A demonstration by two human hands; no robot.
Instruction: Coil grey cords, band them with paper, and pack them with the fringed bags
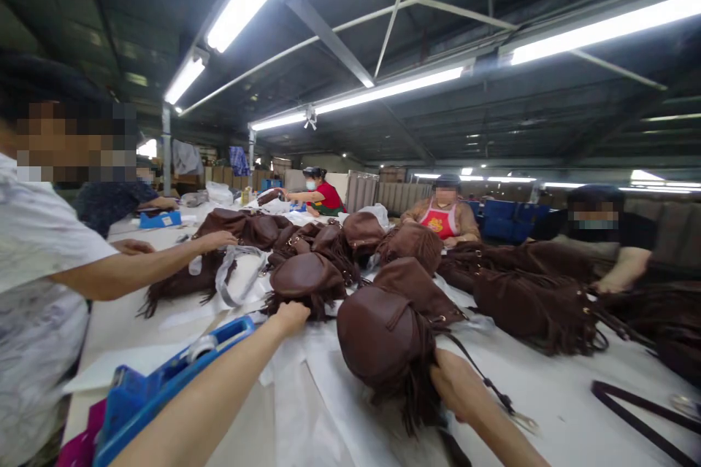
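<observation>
Head view, lower centre: our right hand is closed around the fringed bag; our left hand is curled against a second bag, grip unclear; we judge that the dangling strap could snag on neighbouring bags.

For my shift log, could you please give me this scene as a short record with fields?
Left hand: closed at the far bag; grip unclear
Right hand: holds the near bag
Table: white sheets, brown bag pile, blue dispenser
Others: a co-worker's hand on the pile
</observation>
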